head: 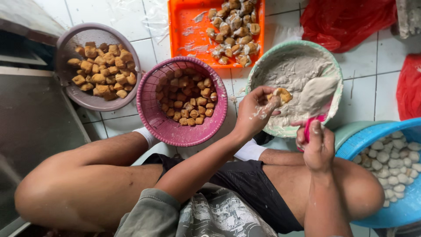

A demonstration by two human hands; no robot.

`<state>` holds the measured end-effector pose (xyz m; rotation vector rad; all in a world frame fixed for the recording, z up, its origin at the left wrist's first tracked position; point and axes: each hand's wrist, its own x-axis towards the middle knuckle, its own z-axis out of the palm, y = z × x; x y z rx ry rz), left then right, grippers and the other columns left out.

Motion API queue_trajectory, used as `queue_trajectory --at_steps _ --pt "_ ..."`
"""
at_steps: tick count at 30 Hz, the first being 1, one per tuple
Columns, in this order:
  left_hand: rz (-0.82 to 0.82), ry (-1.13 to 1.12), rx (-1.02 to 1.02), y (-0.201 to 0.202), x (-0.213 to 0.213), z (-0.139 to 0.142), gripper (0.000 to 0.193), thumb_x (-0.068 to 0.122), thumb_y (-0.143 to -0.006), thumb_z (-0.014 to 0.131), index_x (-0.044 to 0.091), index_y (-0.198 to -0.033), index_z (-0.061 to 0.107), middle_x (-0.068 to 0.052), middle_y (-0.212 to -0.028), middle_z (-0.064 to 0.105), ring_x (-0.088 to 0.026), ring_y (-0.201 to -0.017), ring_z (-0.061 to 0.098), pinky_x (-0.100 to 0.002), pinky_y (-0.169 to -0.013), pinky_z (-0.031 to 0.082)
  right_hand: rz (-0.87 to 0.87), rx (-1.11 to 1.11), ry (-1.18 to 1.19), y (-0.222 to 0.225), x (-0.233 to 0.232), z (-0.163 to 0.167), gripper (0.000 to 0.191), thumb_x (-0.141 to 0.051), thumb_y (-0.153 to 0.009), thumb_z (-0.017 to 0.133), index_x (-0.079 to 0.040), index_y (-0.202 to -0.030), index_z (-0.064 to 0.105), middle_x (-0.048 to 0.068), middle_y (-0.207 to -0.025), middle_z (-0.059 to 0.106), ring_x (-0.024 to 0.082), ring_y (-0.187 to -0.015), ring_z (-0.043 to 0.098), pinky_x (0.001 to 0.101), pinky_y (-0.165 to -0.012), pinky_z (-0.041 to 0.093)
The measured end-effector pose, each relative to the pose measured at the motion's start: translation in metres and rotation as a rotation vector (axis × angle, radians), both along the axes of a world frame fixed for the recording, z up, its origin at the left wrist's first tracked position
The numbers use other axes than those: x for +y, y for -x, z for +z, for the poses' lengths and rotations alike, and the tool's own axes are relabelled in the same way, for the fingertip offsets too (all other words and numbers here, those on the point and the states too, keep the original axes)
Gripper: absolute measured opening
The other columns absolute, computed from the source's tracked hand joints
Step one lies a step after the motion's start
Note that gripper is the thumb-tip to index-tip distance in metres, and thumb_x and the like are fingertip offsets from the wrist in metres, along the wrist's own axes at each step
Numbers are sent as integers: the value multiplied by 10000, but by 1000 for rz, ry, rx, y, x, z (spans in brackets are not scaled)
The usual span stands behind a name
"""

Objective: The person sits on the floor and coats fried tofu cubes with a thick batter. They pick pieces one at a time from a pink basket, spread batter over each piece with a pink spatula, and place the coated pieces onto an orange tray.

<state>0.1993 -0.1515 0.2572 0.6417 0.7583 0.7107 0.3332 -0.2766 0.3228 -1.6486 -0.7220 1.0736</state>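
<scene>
Left grip [254, 112] pinches spongy tofu cube [281, 94].

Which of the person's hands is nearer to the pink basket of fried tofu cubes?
Left. The left hand holds a tofu piece just right of the pink basket; the right hand grips a pink spatula farther right.

— Any packages, labels, signs or screens here?

— Only bags. A crumpled red plastic bag [346, 19] lies on the floor just right of the orange tray [184, 26]. Another red bag [410, 85] sits further right, at the frame's edge.
</scene>
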Motion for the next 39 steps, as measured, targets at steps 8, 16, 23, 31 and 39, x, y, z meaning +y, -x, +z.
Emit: queue_trajectory --at_steps 8,16,23,31,39 --pt "30 -340 354 17 27 45 258 223 -899 771 -9 -1006 731 -62 -834 768 -78 -775 693 -266 -699 584 115 -79 45 6 9 0 518 -365 -1147 372 70 -1228 642 -53 -769 413 35 -662 331 206 -582 268" --pt "-117 -162 -4 22 21 50 451 224 -970 729 -8 -1351 660 -97 -1082 748 -117 -973 699 -283 -881 582 228 -716 -81 5 21 14 326 -231 -1178 455 -9 -1336 633 79 -1009 572 178 -876 558 299 -801 452" --pt "-185 -81 -426 37 24 29 543 103 -1014 703 29 -1519 518 -82 -1339 668 -121 -1211 637 -298 -1115 514 155 -979 -23 0 23 22 290 -197 -1157 551 8 -1343 640 174 -1077 580 310 -923 618 402 -808 497" --pt "-99 -202 -164 39 27 17 489 63 -954 787 -15 -1390 578 -140 -1265 727 -194 -1180 701 -349 -1069 577 102 -1344 -140 14 19 10 215 -141 -1084 706 -44 -1276 711 132 -1094 601 346 -995 599 459 -901 475" --pt "104 -777 366 75 53 45 957 15 -850 788 176 -1626 251 -84 -1224 775 -196 -1225 706 -388 -1147 501 129 -978 -61 16 23 6 205 -104 -1079 625 -7 -1253 672 137 -1077 617 288 -980 608 384 -876 486"
